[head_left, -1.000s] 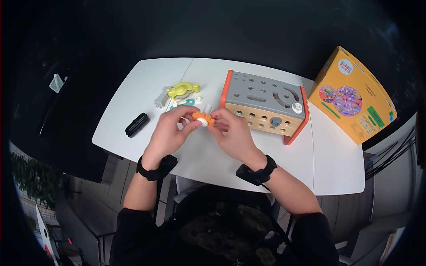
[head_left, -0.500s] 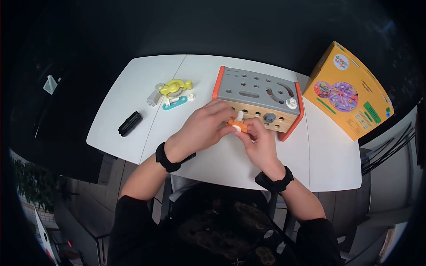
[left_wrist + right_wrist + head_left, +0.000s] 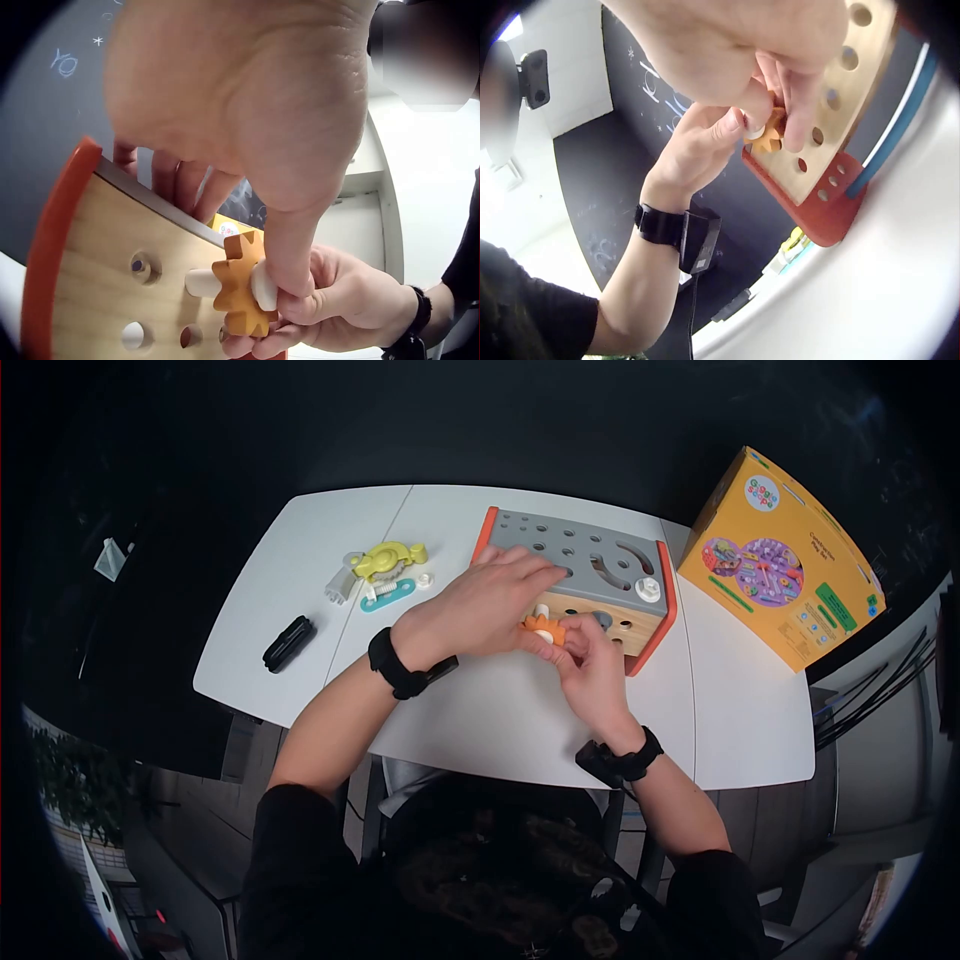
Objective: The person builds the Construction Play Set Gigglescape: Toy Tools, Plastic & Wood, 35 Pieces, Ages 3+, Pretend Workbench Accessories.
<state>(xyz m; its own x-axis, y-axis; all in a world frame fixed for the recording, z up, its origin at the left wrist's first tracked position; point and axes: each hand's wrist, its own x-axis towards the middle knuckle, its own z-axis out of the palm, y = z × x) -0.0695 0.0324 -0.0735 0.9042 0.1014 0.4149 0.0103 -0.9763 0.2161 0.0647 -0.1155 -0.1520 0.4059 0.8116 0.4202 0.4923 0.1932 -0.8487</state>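
An orange toothed toy gear (image 3: pixel 241 289) sits on a white bolt (image 3: pixel 201 283), whose tip points at the holed wooden side panel (image 3: pixel 112 247) of a toy workbench (image 3: pixel 600 538). My right hand (image 3: pixel 597 680) pinches the gear and the bolt head between thumb and fingers. Across the bench's front top edge lies my left hand (image 3: pixel 470 605), its fingers extended over the grey top and its thumb pressing the bolt head. A grey knob (image 3: pixel 603 619) on the front panel is partly hidden behind the right fingers.
Left on the white table (image 3: pixel 270 580) lie a yellow toy saw (image 3: pixel 388 560), a grey toy piece (image 3: pixel 343 582), a teal strip (image 3: pixel 388 596), a white nut (image 3: pixel 425 580) and a black case (image 3: pixel 288 644). Another white nut (image 3: pixel 649 590) tops the bench. A yellow box (image 3: pixel 790 560) stands at right.
Both hands have carried the gear and bolt rightward to the workbench's front panel. The left fingers have moved from around the gear onto the bench top. The head view has shifted slightly.
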